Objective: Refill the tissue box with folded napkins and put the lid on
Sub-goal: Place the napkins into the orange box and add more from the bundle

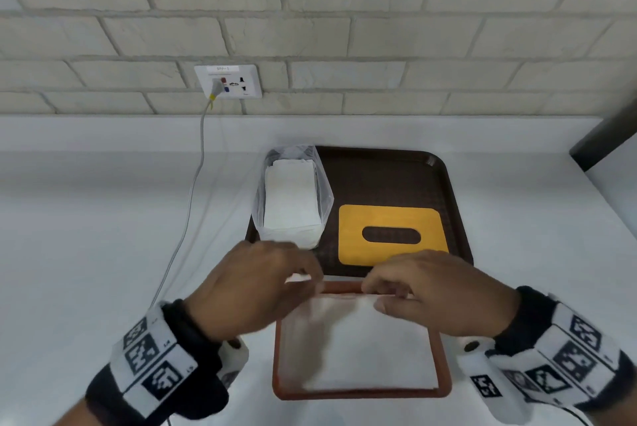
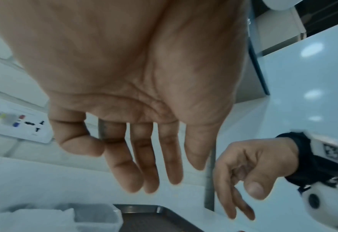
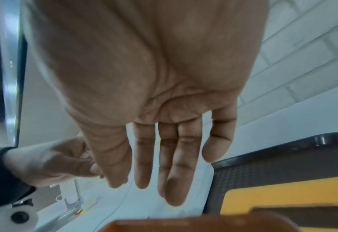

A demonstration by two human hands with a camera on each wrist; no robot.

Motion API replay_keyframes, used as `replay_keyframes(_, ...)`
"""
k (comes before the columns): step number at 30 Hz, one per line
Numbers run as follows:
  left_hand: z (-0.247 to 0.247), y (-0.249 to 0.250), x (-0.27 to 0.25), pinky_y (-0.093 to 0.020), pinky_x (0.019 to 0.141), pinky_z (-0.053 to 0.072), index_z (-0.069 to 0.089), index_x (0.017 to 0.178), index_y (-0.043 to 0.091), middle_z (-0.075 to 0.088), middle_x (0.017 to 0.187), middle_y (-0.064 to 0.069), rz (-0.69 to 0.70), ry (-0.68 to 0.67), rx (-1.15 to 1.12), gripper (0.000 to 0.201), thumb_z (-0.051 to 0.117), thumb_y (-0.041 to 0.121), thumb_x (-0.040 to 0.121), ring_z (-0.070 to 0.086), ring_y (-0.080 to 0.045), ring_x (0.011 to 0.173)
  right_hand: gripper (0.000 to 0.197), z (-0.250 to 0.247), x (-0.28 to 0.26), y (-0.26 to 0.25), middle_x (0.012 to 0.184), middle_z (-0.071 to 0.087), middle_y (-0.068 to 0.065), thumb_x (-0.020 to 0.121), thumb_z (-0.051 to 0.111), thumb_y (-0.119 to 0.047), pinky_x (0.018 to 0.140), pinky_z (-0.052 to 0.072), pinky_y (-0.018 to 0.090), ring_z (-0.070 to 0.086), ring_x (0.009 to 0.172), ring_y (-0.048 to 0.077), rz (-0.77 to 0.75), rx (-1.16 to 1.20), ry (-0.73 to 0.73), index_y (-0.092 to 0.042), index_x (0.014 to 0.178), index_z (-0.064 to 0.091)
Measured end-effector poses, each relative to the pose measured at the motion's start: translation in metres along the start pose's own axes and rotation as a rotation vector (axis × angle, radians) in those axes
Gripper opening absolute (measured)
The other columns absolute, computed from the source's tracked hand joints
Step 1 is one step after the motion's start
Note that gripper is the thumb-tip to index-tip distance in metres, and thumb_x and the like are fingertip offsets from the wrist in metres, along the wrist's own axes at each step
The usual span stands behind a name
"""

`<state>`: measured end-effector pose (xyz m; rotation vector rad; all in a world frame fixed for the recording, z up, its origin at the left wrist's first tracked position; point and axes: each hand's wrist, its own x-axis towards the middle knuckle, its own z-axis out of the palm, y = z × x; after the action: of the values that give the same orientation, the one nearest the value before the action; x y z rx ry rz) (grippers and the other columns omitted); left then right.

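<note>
A: We see the tissue box, a reddish-brown open box, at the lower middle of the head view, on the white counter. It has white folded napkins inside, and they almost fill it.

B: And the hands? We see the left hand and the right hand both above the far edge of the box, near each other.

A: In the wrist views the fingers of the left hand are straight and loose, and they grasp nothing. The right hand fingers are also released and hang straight. In the head view a small white piece shows at the left hand, but the picture is blurred there, and we cannot tell if it is held.

B: Where is the lid?

A: The yellow lid with the oval slot lies flat on the dark brown tray, in the middle right of the frame, just behind the box. It is not on the box.

B: On the left part of the same tray stands a clear plastic bag with a stack of napkins in it.

A: At the upper left of the frame, on the brick wall, there is a socket plate, and a grey cable comes down from it over the counter.
</note>
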<state>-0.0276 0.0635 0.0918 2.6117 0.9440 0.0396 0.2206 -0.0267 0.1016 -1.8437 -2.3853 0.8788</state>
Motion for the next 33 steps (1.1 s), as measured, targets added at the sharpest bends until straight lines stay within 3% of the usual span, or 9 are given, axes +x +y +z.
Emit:
replay_keyframes(4,-0.005,-0.023,0.027,-0.032,0.081,0.054,0.056,0.131,0.04,0.061,0.127,0.014,-0.205,0.076,0.063,0.037,0.056,0.049,0.095,0.067,-0.011,0.1,0.023,-0.018,0.029,0.004,0.101,0.064,-0.02,0.094,0.054,-0.041,0.081,0.049,0.028,0.062,0.086,0.004,0.032,0.052,0.112,-0.035,0.112,0.068)
replay_keyframes(8,0.003,-0.045,0.048,-0.036,0.091,0.05,0.048,0.143,0.034,0.054,0.142,0.009,-0.27,-0.005,0.227,0.047,0.049,0.049,0.098,0.06,-0.019,0.115,0.027,-0.029,0.074,0.007,0.104,0.063,-0.019,0.096,0.051,-0.029,0.08,0.043,0.026,0.055,0.081,-0.001,0.006,0.043,0.202,-0.033,0.116,0.069)
replay_keyframes(11,0.014,-0.054,0.052,-0.038,0.095,0.045,0.057,0.134,0.038,0.061,0.135,0.011,-0.282,-0.091,0.305,0.043,0.045,0.055,0.098,0.056,-0.018,0.119,0.035,-0.031,0.115,0.008,0.129,0.062,-0.012,0.099,0.048,-0.023,0.089,0.044,0.026,0.051,0.088,-0.003,0.013,0.082,0.148,-0.03,0.13,0.062)
replay_keyframes(16,0.025,-0.057,0.044,-0.033,0.086,0.044,0.066,0.117,0.04,0.07,0.116,0.016,-0.255,-0.062,0.251,0.031,0.047,0.054,0.097,0.058,-0.013,0.106,0.04,-0.028,0.157,0.01,0.142,0.056,-0.006,0.099,0.036,-0.028,0.103,0.044,0.042,0.051,0.127,0.019,0.119,-0.07,-0.061,-0.03,0.133,0.058)
replay_keyframes(20,0.026,-0.053,0.037,-0.033,0.086,0.045,0.069,0.113,0.041,0.072,0.111,0.019,-0.245,-0.081,0.214,0.03,0.046,0.053,0.097,0.059,-0.011,0.102,0.037,-0.029,0.162,0.013,0.119,0.068,0.001,0.098,0.036,-0.03,0.093,0.052,0.047,0.062,0.109,0.024,0.175,-0.148,-0.153,-0.026,0.117,0.069)
replay_keyframes(24,0.012,-0.048,0.046,-0.029,0.083,0.046,0.071,0.113,0.04,0.073,0.108,0.018,-0.238,-0.1,0.21,0.034,0.045,0.056,0.098,0.065,-0.008,0.094,0.034,-0.033,0.164,0.016,0.129,0.065,-0.003,0.1,0.045,-0.025,0.1,0.049,0.037,0.06,0.115,0.017,0.155,-0.041,-0.197,-0.025,0.127,0.065)
replay_keyframes(27,0.0,-0.047,0.07,-0.031,0.081,0.055,0.07,0.113,0.041,0.073,0.109,0.017,-0.23,-0.072,0.208,0.028,0.047,0.05,0.098,0.068,-0.01,0.093,0.035,-0.044,0.169,0.017,0.134,0.062,-0.002,0.099,0.05,-0.02,0.098,0.046,0.028,0.057,0.12,0.016,0.134,0.019,-0.168,-0.022,0.131,0.063)
replay_keyframes(31,0.011,-0.06,0.123,-0.038,0.086,0.056,0.072,0.107,0.035,0.073,0.107,0.006,-0.37,-0.17,0.138,0.029,0.055,0.054,0.092,0.068,-0.02,0.097,0.034,-0.053,0.186,0.021,0.124,0.068,0.0,0.096,0.055,-0.015,0.08,0.048,0.022,0.063,0.095,0.012,0.172,0.098,-0.084,-0.018,0.128,0.066)
replay_keyframes(33,0.025,-0.068,0.148,-0.037,0.084,0.056,0.072,0.108,0.023,0.073,0.102,0.0,-0.458,-0.222,0.115,0.044,0.056,0.059,0.089,0.068,-0.021,0.095,0.034,-0.051,0.193,0.024,0.124,0.069,0.001,0.095,0.055,-0.013,0.083,0.052,0.025,0.067,0.097,0.015,0.201,0.085,-0.091,-0.018,0.127,0.067)
